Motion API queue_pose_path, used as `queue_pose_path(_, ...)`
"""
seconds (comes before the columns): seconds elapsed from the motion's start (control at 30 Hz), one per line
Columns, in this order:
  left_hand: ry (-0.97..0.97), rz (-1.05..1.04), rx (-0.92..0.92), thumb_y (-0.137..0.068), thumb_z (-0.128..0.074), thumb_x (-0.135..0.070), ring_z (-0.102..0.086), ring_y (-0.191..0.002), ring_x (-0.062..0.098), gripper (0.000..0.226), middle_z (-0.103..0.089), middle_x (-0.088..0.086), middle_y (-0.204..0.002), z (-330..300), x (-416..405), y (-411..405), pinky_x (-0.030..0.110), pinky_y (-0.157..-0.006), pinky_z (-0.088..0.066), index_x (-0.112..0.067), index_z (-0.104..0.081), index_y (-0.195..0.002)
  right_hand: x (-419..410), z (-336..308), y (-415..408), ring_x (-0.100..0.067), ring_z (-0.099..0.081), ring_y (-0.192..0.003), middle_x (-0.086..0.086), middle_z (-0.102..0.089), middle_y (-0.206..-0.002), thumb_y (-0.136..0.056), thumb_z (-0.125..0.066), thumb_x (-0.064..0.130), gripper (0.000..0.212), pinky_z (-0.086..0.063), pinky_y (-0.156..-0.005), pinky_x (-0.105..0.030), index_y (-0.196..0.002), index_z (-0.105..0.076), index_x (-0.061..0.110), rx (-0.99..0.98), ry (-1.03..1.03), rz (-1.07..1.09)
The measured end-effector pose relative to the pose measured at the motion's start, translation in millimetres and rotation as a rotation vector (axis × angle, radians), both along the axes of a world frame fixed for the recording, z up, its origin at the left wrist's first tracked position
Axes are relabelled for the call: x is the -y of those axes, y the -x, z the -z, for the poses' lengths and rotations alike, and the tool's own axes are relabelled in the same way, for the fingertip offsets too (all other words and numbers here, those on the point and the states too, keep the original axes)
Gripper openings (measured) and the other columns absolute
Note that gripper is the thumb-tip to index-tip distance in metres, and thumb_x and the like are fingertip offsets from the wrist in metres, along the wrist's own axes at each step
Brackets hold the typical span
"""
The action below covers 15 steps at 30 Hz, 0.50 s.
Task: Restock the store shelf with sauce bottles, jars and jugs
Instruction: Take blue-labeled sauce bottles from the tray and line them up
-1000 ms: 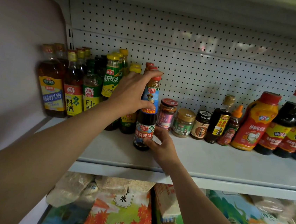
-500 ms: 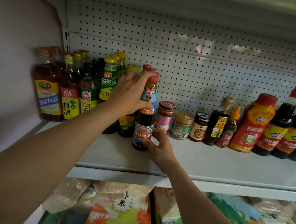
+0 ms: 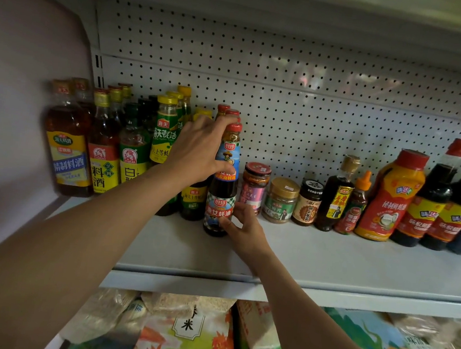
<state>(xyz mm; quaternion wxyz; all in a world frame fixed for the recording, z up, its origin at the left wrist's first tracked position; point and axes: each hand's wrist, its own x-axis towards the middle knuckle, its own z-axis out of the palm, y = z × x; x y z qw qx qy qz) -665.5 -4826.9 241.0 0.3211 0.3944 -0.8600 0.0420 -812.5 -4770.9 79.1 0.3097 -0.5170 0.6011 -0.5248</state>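
Both hands are grasping the bottle (image 3: 222, 190) standing on the shelf (image 3: 328, 264): left hand (image 3: 200, 151) gripping its neck, right hand (image 3: 242, 226) pinching its base.

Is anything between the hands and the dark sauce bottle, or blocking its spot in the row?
Nothing visible. The left hand grips the dark sauce bottle at its neck and the right hand holds its base. It stands on the shelf in front of red-capped bottles, beside a jar.

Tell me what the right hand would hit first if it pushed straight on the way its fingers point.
The right hand already touches the oyster sauce bottle low on its label; going on up-left, it would press that bottle toward the green-labelled bottle beside it, though depth is unclear.
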Motion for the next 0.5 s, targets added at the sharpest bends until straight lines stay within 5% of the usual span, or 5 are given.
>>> queue_pose_path(0.3, 0.017, -0.007, 0.006, -0.068, -0.085, -0.046, -0.041, -0.129, 0.030, 0.102, -0.047, 0.014, -0.138, 0.9, 6.8, 0.0, 0.039, -0.106, -0.031, -0.025, -0.028, -0.149, 3.4, -2.7, -2.6, -0.009, -0.053, -0.125, 0.002, -0.057, -0.136, -0.096, -0.066, 0.027, 0.046, -0.048, -0.087, -0.014, -0.136, -0.046, 0.017, -0.048, 0.028, 0.023)
queue_pose_path(0.5, 0.022, -0.022, 0.011, -0.070, -0.084, -0.045, -0.040, -0.130, 0.031, 0.101, -0.046, 0.014, -0.139, 1.2, 10.4, 1.8, 0.039, -0.108, -0.030, -0.025, -0.027, -0.150, 10.8, -0.7, -3.5, -0.011, -0.054, -0.125, 0.000, -0.058, -0.139, -0.096, -0.066, 0.027, 0.046, -0.048, -0.106, -0.037, -0.137, -0.047, 0.017, -0.108, 0.042, 0.068)
